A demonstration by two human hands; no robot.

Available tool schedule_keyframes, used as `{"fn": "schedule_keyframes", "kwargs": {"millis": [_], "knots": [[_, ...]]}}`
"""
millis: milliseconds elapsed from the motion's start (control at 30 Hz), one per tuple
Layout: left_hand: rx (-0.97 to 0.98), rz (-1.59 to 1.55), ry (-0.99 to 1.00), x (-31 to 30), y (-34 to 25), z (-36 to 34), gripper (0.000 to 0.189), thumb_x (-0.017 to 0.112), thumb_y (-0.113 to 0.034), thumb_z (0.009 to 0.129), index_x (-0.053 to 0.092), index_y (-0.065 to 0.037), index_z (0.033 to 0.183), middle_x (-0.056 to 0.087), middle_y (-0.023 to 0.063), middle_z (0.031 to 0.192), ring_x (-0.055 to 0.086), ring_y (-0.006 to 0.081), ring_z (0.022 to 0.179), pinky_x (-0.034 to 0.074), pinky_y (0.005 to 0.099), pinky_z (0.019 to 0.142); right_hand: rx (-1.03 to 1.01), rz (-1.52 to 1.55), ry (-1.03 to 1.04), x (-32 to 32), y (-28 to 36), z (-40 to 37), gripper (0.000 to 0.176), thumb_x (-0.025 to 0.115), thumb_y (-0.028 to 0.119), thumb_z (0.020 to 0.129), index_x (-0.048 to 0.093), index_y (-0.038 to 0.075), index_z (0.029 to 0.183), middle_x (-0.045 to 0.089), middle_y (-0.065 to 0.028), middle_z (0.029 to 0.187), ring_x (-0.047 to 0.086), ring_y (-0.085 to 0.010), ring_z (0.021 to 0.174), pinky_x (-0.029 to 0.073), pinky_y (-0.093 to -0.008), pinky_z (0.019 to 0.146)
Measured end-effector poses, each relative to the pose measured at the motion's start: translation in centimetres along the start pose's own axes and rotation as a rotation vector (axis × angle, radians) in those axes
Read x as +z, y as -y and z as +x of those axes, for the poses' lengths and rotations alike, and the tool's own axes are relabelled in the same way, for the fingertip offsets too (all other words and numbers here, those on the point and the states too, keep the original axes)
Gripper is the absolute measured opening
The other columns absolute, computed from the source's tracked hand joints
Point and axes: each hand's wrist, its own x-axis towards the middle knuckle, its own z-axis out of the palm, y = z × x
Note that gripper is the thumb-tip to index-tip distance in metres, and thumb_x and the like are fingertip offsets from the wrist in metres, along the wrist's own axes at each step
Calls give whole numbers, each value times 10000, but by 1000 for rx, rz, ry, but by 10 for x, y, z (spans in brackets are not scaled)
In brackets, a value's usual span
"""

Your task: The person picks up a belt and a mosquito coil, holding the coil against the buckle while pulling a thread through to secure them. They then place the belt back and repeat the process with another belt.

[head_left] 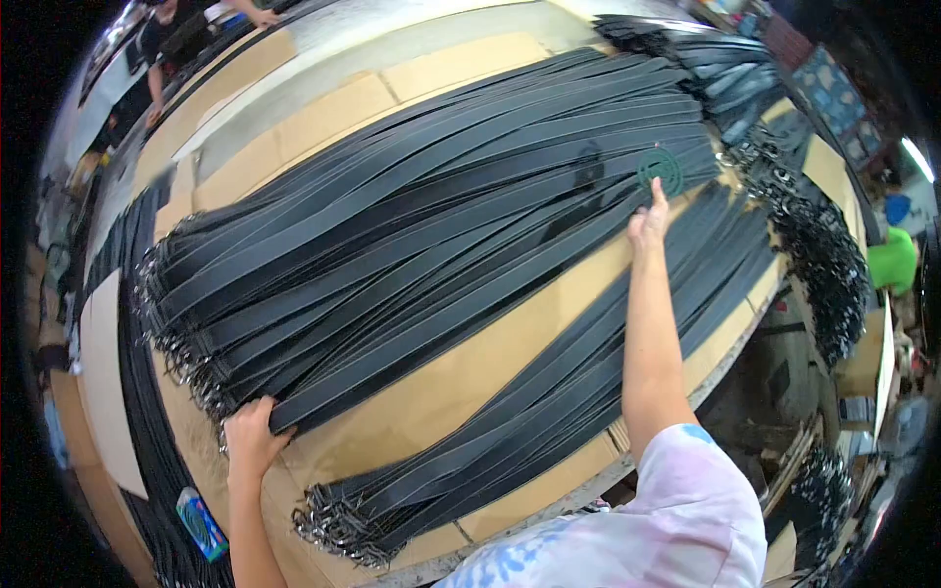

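Long black straps with metal buckles at their left ends lie in a wide pile across the cardboard. At the pile's lower left corner, my left hand is closed round the buckle end of the nearest black strap. My right hand is at the right end of the same pile, forefinger stretched out and the other fingers curled, near a green round coil. Whether it grips a strap is hidden. A smaller bundle of black straps lies nearer my body.
Buckles and straps are heaped at the right edge. A blue and green packet lies at the lower left. Another person stands across the table at the upper left. Someone's green sleeve shows at far right.
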Motion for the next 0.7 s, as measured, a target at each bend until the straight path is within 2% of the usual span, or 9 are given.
{"fn": "schedule_keyframes", "kwargs": {"millis": [167, 233, 367, 400, 433, 533, 567, 600, 700], "knots": [[6, -48, -144, 3, -3, -8, 540, 875, -151, 550, 591, -64, 1001, 641, 150, 885, 628, 358, 857, 484, 448, 724, -167, 154, -97, -19, 13, 0, 374, 717, 252, 901, 592, 81, 1208, 628, -50, 1150, 596, -239, 1068, 493, -409, 943], [44, -36, -177, 9, 2, -12, 581, 883, -166, 542, 593, -60, 1034, 634, 151, 898, 617, 362, 870, 474, 449, 747, -195, 164, -162, -28, 22, 19, 316, 681, 292, 921, 613, 100, 1162, 659, -75, 1128, 593, -305, 1075, 457, -477, 987], [53, 2, -226, 24, 14, -23, 751, 909, -268, 497, 586, -42, 1137, 604, 162, 1021, 566, 374, 954, 436, 472, 860, -51, 148, 149, -47, 57, 62, 278, 668, 302, 930, 638, 80, 1093, 664, -60, 1058, 605, -261, 978, 525, -487, 808], [43, 9, -217, 27, 16, -25, 751, 909, -268, 497, 586, -42, 1137, 604, 162, 1021, 566, 374, 954, 436, 472, 860, -172, 112, 51, -33, 66, 66, 275, 674, 277, 925, 633, 73, 1104, 663, -62, 1061, 604, -245, 970, 526, -472, 808], [39, 44, -301, 31, 17, -27, 808, 907, -301, 485, 580, -42, 1177, 582, 161, 1093, 542, 376, 1013, 417, 485, 913, -220, 138, 67, -31, 75, 81, 233, 644, 217, 953, 623, 29, 1090, 665, -69, 1010, 631, -211, 848, 528, -366, 748], [11, 69, -477, 37, 17, -22, 892, 901, -339, 482, 566, -56, 1258, 536, 154, 1248, 499, 377, 1140, 377, 502, 1010, -503, 65, 124, -3, 100, 89, 268, 701, 114, 898, 645, -8, 1130, 670, -73, 1104, 620, -183, 1028, 452, -311, 962], [-18, 54, -573, 37, 16, -22, 919, 898, -343, 490, 557, -69, 1298, 511, 148, 1331, 479, 376, 1207, 356, 508, 1054, -667, -25, 28, 1, 106, 103, 384, 709, 93, 883, 586, -32, 1224, 647, -87, 1184, 603, -176, 1066, 415, -292, 995], [-29, 77, -537, 26, 3, -18, 945, 894, -357, 496, 544, -89, 1333, 492, 147, 1376, 454, 370, 1254, 334, 511, 1080, -433, -92, -84, 32, 127, 62, 537, 721, 87, 864, 491, -12, 1339, 604, -72, 1282, 600, -154, 1045, 446, -266, 916], [-103, 179, -484, 16, -20, -10, 1006, 879, -413, 515, 502, -150, 1411, 451, 128, 1455, 404, 367, 1327, 260, 535, 1133, -382, -329, 178, 3, 156, 162, 433, 635, 199, 936, 534, 28, 1321, 601, -116, 1297, 552, -135, 825, 415, -249, 693]]}}
